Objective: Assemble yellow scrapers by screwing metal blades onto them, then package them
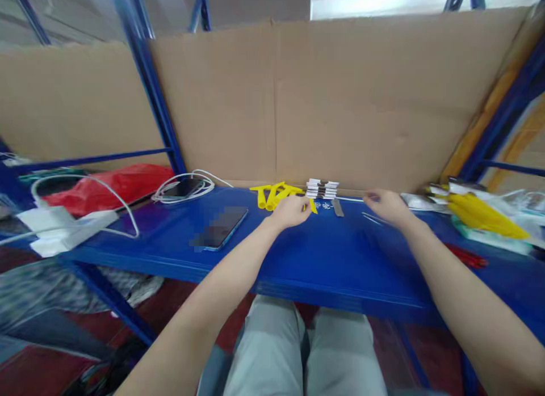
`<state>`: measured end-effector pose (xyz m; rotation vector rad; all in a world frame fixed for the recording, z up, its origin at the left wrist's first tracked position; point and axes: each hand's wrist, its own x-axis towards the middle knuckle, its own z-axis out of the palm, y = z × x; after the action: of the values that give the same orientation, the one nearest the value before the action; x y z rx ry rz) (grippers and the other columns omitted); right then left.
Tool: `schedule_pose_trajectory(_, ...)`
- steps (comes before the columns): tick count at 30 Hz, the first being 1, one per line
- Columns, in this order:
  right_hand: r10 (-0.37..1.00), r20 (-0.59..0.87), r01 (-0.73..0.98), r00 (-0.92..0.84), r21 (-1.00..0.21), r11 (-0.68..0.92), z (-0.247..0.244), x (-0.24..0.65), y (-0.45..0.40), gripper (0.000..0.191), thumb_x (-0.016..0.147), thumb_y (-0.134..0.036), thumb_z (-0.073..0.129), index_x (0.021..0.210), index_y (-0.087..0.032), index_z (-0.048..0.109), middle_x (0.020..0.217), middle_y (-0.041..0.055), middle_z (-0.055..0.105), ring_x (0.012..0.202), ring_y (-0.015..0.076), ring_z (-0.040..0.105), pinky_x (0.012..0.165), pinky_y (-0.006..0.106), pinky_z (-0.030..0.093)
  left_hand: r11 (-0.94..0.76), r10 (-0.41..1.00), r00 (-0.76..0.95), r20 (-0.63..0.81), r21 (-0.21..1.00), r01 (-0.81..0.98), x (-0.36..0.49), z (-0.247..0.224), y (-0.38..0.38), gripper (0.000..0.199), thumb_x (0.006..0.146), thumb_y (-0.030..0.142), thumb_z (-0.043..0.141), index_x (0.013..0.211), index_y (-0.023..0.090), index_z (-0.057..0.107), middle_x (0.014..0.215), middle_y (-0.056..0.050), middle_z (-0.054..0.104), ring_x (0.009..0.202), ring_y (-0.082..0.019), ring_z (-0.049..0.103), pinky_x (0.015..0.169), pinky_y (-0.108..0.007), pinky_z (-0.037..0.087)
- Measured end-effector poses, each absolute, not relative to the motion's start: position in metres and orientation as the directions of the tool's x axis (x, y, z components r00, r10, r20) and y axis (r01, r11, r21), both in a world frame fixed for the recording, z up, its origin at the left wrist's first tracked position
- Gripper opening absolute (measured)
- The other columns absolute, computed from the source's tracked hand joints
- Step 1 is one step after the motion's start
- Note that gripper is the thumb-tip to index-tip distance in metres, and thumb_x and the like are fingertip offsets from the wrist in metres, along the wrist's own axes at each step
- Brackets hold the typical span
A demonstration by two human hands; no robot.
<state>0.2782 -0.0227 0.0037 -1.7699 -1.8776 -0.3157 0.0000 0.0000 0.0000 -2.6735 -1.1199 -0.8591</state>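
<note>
My left hand is closed, fingers curled together, over the back of the blue tabletop. A small yellow piece shows at its fingertips; whether the fingers grip it I cannot tell. Beside that hand lie several yellow T-shaped plastic pieces. To its right are a stack of small white packets with dark bands, tiny white parts and a flat grey metal strip. My right hand is blurred near the back edge, close to a thin metal tool like tweezers; its grip is unclear.
A phone lies left of my left arm. Farther left are coiled white cable, a power strip and a red bag. Yellow packaging and a red-handled item lie right. Cardboard walls the back.
</note>
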Motion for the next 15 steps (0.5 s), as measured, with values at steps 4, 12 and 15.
schedule_pose_trajectory(4,0.893,0.437,0.953,-0.105,-0.212,0.216,-0.010,0.280,-0.023,0.032,0.077,-0.025,0.052,0.102,-0.016,0.069,0.106,0.0085,0.070,0.097,0.0252,0.066,0.090,0.037,0.050,-0.672,0.683,0.472,0.557,0.228,0.704,-0.010,-0.003,0.007,0.023,0.079,0.016,0.045,0.069,0.015,0.065,0.065,-0.003,0.065,0.062,-0.014,0.057,0.058,-0.024,0.039)
schedule_pose_trajectory(12,0.926,0.375,0.938,-0.052,-0.301,0.174,-0.014,0.284,-0.025,0.030,0.078,-0.023,0.051,0.101,-0.014,0.069,0.106,0.0097,0.070,0.096,0.0250,0.066,0.090,0.037,0.050,-0.623,0.762,0.447,0.469,0.340,0.704,-0.012,-0.006,0.011,0.020,0.078,0.013,0.048,0.068,0.013,0.065,0.063,-0.004,0.066,0.062,-0.016,0.059,0.060,-0.026,0.043)
schedule_pose_trajectory(15,0.928,0.365,0.932,-0.071,-0.306,0.192,-0.014,0.282,-0.024,0.030,0.078,-0.022,0.052,0.101,-0.013,0.069,0.106,0.0105,0.070,0.095,0.0249,0.066,0.091,0.038,0.049,-0.592,0.778,0.413,0.474,0.332,0.734,-0.014,-0.007,0.014,0.022,0.078,0.013,0.047,0.070,0.014,0.067,0.069,-0.006,0.068,0.069,-0.017,0.062,0.066,-0.028,0.046)
